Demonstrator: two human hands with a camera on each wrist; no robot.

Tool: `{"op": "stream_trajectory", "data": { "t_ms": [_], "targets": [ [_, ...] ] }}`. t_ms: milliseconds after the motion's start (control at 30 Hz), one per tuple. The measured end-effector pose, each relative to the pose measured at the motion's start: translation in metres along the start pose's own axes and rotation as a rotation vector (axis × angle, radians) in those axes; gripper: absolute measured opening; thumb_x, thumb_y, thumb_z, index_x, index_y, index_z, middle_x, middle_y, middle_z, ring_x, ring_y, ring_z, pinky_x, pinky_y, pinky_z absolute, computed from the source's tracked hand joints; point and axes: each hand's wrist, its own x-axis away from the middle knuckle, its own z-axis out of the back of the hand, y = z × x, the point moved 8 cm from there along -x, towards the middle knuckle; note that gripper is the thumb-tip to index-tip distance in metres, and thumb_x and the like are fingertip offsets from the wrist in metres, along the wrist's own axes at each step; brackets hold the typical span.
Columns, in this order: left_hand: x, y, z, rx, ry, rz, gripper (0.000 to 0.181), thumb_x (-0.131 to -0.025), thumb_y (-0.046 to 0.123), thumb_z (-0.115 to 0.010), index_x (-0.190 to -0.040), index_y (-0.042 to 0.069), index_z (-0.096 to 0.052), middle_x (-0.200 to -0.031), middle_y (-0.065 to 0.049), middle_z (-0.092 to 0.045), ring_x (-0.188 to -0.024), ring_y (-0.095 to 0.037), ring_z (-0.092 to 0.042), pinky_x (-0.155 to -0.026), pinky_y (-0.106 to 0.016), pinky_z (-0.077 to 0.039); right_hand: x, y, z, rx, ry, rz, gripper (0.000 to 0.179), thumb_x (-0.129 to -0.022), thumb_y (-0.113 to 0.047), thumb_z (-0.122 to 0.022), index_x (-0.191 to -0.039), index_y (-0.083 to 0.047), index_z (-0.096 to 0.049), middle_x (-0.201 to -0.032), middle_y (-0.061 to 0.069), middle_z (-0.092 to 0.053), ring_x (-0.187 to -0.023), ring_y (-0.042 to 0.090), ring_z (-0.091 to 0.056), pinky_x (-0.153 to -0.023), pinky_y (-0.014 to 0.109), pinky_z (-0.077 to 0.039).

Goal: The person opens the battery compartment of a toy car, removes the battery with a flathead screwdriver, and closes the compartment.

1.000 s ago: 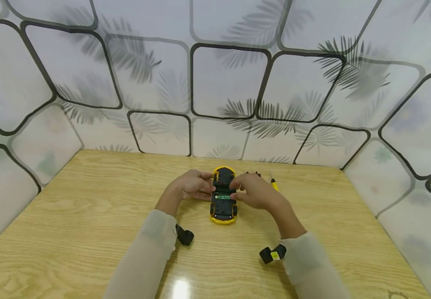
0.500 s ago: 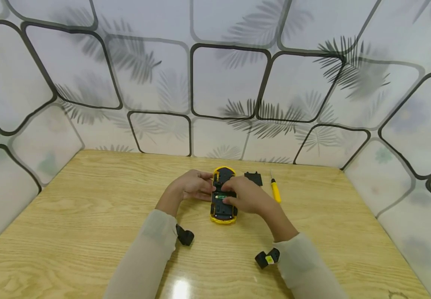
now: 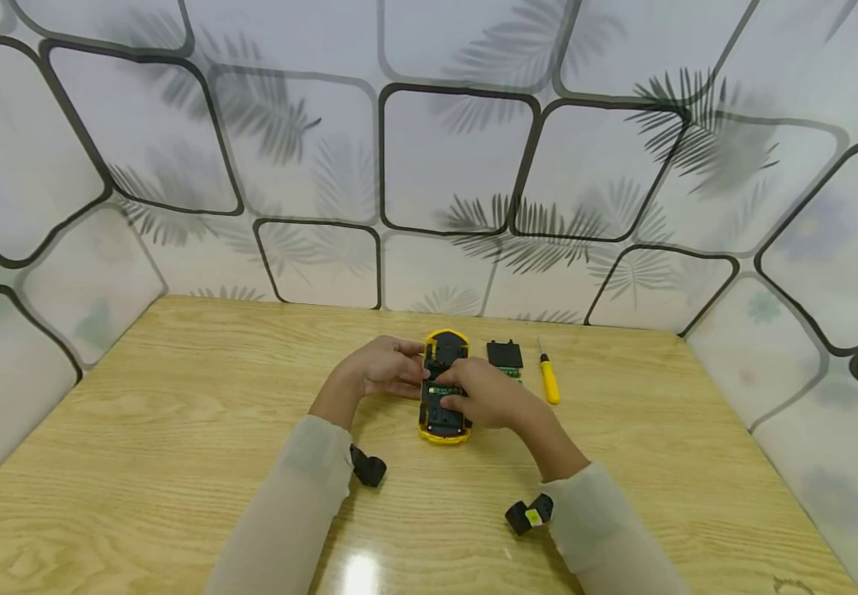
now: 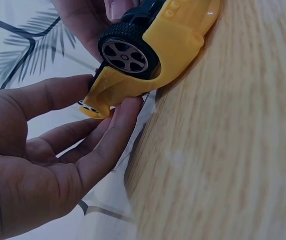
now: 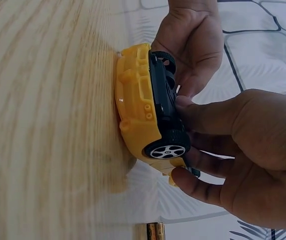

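A yellow toy car [image 3: 445,439] lies upside down on the table, its black underside [image 3: 445,418] facing up. In the uncovered compartment of that underside a green strip [image 3: 441,390] shows, which looks like a battery. My left hand [image 3: 384,368] holds the car's left side between thumb and fingers, near a front wheel in its wrist view. My right hand [image 3: 492,392] reaches over from the right, fingers bent, with thumb and fingertips at the compartment. The right wrist view has its thumb [image 5: 203,116] on the underside; whether anything is pinched there is hidden.
Right of the car lie a black cover [image 3: 504,354] and, just below it, green batteries [image 3: 509,373], partly behind my right hand. A yellow-handled screwdriver [image 3: 549,382] is further right. A patterned wall [image 3: 444,273] borders the wooden table [image 3: 176,430] at the back.
My right hand has moved left from the car's right edge onto its compartment, then slightly downward. This uncovered the black cover, the screwdriver handle and the batteries. My left hand keeps its hold.
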Motion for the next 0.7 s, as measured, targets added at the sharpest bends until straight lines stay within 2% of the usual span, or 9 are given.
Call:
{"op": "stream_trajectory", "data": {
  "t_ms": [433,700],
  "targets": [
    [0.0011,0.0004,-0.0008,0.001,-0.002,-0.001,0.067,-0.098,-0.007,-0.06,-0.159,0.0,-0.033,-0.137,-0.021,-0.057,-0.12,-0.032,-0.063,-0.096,-0.045,-0.059,-0.0012,0.0002,0.0016,-0.023,0.042,-0.007,0.03,-0.098,-0.012,-0.071,-0.125,0.0,-0.072,-0.115,0.01,-0.069,-0.106,0.024,-0.065,-0.091,0.04,-0.058],
    [0.0009,0.0002,-0.0002,0.01,0.006,0.002,0.068,-0.098,-0.007,-0.059,-0.16,0.001,-0.031,-0.142,-0.022,-0.053,-0.123,-0.034,-0.061,-0.096,-0.045,-0.059,-0.0005,0.0029,0.0005,-0.074,0.038,-0.029,0.031,-0.099,-0.011,-0.07,-0.128,0.0,-0.07,-0.118,0.01,-0.07,-0.106,0.023,-0.068,-0.086,0.036,-0.06]
  ]
}}
